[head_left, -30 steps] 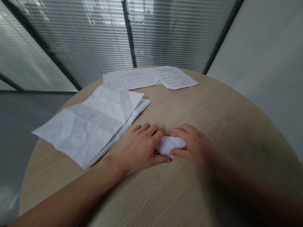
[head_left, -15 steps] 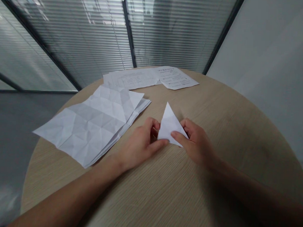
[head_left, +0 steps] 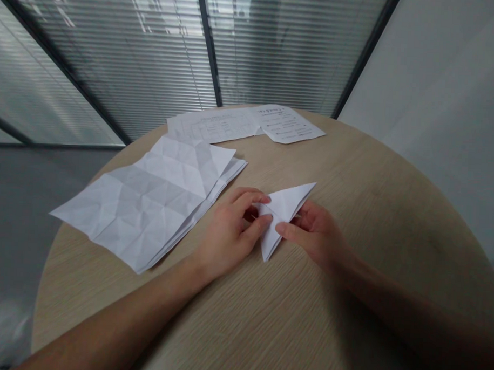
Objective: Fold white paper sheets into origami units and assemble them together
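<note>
A small folded white paper (head_left: pixel 286 203) is between my two hands, just over the table. One sharp corner points up to the right, another down toward me, and layered edges show along its right side. My left hand (head_left: pixel 234 222) pinches the paper's left part with thumb and fingertips. From the other side my right hand (head_left: pixel 316 230) grips it, thumb on the near face and fingers behind, partly hidden by the paper.
On the round wooden table (head_left: pixel 392 211), a stack of paper (head_left: pixel 149 198) lies to the left, its top sheet heavily creased. Printed sheets (head_left: pixel 289 124) lie at the far edge. Behind stands a glass partition with blinds (head_left: pixel 154 57).
The folded paper has turned in my hands: its peak pointed away from me before, and now corners point up right and toward me. My left fingers have shifted onto its top.
</note>
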Demonstrator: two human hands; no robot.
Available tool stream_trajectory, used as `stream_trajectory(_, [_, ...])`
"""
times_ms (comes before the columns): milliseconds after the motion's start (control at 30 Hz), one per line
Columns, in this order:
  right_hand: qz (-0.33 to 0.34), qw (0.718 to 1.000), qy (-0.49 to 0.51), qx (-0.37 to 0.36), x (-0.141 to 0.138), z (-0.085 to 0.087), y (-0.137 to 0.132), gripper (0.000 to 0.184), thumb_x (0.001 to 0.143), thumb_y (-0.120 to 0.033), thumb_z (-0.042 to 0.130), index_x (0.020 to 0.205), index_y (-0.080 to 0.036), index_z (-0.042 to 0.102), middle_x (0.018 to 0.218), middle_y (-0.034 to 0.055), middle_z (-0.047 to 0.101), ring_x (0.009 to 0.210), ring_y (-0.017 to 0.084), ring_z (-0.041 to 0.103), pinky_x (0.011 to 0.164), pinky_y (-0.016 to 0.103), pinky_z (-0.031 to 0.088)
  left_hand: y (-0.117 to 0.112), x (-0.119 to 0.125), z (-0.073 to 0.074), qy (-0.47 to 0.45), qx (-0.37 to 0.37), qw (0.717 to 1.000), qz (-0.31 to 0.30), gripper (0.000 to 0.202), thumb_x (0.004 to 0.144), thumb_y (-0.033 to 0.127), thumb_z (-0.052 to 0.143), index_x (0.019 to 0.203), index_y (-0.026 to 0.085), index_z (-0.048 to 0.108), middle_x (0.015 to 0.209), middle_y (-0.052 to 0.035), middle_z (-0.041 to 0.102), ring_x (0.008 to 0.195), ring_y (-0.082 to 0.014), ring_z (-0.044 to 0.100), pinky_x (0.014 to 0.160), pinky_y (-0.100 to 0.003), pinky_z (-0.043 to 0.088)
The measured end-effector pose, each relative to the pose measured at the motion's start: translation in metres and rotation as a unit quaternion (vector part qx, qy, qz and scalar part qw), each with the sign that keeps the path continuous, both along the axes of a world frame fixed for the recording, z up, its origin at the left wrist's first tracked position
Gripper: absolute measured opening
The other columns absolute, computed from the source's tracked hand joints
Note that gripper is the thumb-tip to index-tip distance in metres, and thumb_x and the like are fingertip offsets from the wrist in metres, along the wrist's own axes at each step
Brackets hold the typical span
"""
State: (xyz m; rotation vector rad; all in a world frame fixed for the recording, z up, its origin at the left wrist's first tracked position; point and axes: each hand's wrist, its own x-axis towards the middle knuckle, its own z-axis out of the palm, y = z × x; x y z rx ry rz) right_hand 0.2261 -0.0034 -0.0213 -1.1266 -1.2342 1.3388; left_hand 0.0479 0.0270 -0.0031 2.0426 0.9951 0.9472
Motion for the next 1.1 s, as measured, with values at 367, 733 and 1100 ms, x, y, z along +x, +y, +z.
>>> stream_trajectory(367, [0.004, 0.999, 0.053, 0.011, 0.002, -0.004, 0.0, 0.041, 0.072, -0.032, 0.079, 0.105, -0.026, 0.056, 0.102, 0.0019, 0.075, 0.099, 0.025, 0.073, 0.088, 0.043, 0.06, -0.003, 0.002, 0.003, -0.1, -0.246, 0.958, -0.104, 0.065, 0.078, 0.031, 0.074, 0.136, 0.016, 0.049, 0.107, -0.0107, 0.071, 0.093, -0.0237, 0.069, 0.076, -0.038, 0.058])
stream_trajectory(733, [-0.135, 0.975, -0.145, 0.102, -0.002, -0.001, -0.002, 0.028, 0.072, -0.024, 0.064, 0.099, -0.023, 0.057, 0.093, 0.0032, 0.071, 0.085, 0.021, 0.069, 0.076, 0.036, 0.056, -0.013, 0.01, -0.002, -0.069, -0.134, 0.987, -0.059, 0.059, 0.081, 0.026, 0.069, 0.137, 0.018, 0.05, 0.107, -0.0084, 0.071, 0.093, -0.0217, 0.069, 0.08, -0.037, 0.059])
stream_trajectory(1100, [-0.166, 0.938, -0.259, 0.159, -0.008, -0.001, -0.007, 0.025, 0.073, -0.014, 0.06, 0.096, -0.023, 0.06, 0.088, 0.0019, 0.072, 0.079, 0.019, 0.067, 0.069, 0.03, 0.052, -0.018, 0.015, -0.003, 0.103, 0.078, 0.992, 0.011, 0.047, 0.081, 0.01, 0.057, 0.126, 0.021, 0.052, 0.111, -0.0056, 0.068, 0.092, -0.0189, 0.067, 0.083, -0.035, 0.054])
